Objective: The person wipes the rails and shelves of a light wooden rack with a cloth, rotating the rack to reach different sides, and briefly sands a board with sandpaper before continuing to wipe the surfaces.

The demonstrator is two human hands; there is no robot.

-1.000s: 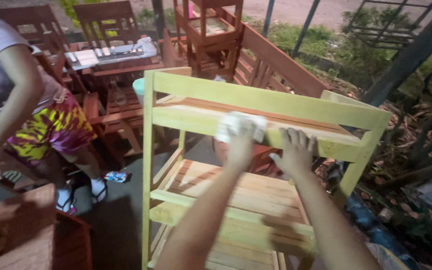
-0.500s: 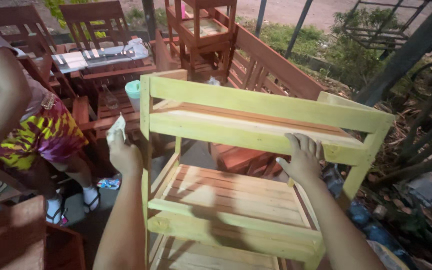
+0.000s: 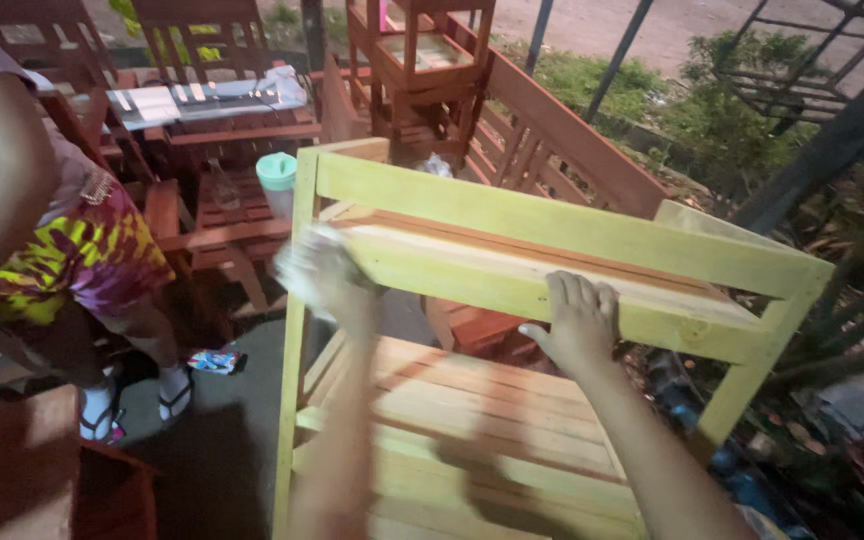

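A pale yellow-green wooden shelf rack (image 3: 552, 215) with slatted shelves stands tilted in front of me. My left hand (image 3: 337, 280) holds a white cloth (image 3: 307, 258) pressed against the rack's left post and the front rail of the top shelf; the hand is blurred. My right hand (image 3: 577, 320) rests flat on the front rail of the same shelf, fingers spread over its edge, holding nothing. Below both arms lies the lower slatted shelf (image 3: 492, 400).
Another person (image 3: 42, 220) in bright patterned shorts stands at the left. Red-brown wooden chairs and a table (image 3: 222, 120) crowd behind, with a green-lidded cup (image 3: 276, 172). A brown wooden piece (image 3: 22, 470) is at the bottom left. Plants and metal bars lie to the right.
My left hand with the cloth swept from the top rail's middle out past the left post, then came back onto the post. My right hand stayed on the front rail.
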